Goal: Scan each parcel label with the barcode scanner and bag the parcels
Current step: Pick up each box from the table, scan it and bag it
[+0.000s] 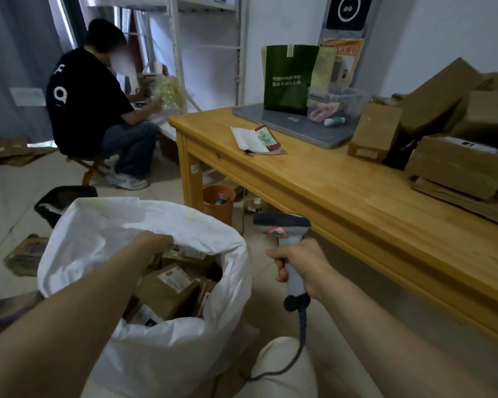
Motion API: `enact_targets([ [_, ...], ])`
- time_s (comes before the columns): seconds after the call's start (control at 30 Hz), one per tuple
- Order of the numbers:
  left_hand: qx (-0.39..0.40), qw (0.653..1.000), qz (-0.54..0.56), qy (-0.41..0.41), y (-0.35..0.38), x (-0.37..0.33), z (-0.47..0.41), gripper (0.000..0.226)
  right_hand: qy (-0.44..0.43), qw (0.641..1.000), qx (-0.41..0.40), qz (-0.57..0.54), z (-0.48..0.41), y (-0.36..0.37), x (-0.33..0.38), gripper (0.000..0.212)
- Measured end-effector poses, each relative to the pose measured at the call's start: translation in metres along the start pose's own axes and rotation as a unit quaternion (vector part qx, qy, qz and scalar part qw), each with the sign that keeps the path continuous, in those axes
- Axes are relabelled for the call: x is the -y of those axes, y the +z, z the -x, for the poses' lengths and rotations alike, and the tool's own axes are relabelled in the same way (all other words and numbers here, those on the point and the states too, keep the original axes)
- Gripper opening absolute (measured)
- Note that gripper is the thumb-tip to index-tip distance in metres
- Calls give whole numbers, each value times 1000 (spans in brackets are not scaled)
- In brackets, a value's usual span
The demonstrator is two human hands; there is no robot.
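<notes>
White sack point(156, 354) gaped so the left hand point(153, 243) reached in, fingers hidden; beside it the right hand point(305, 265) clamped the scanner point(282, 222), ready.

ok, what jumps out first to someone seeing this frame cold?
The big white sack at lower centre, holding brown parcels, with the left hand reaching into its mouth. Beside it the right hand grips a grey barcode scanner. More cardboard boxes pile up on the wooden table at right.

White sack point(161, 354), brown parcels point(167, 294), grey scanner point(282, 225), honey-yellow table point(357, 202), orange bin point(217, 203)
</notes>
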State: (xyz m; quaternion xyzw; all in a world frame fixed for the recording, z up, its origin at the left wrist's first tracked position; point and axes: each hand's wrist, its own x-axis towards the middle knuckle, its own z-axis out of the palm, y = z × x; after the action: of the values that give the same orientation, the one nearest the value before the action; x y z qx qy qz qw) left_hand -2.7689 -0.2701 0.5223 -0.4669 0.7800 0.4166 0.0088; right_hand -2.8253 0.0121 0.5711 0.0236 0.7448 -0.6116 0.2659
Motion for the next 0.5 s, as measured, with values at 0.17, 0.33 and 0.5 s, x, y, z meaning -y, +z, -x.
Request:
enact_targets([
  [0.17, -28, 997, -62, 45, 56, -69, 32, 63, -5, 998, -25, -62, -2, -25, -3, 15],
  [0.33, 21, 957, -85, 276, 114, -154, 97, 62, -25, 984, -82, -157, 9, -83, -1, 17],
  [0.5, 74, 903, -103, 411, 183, -230, 177, 71, -70, 953, -178, -234, 37, -172, 5, 15],
])
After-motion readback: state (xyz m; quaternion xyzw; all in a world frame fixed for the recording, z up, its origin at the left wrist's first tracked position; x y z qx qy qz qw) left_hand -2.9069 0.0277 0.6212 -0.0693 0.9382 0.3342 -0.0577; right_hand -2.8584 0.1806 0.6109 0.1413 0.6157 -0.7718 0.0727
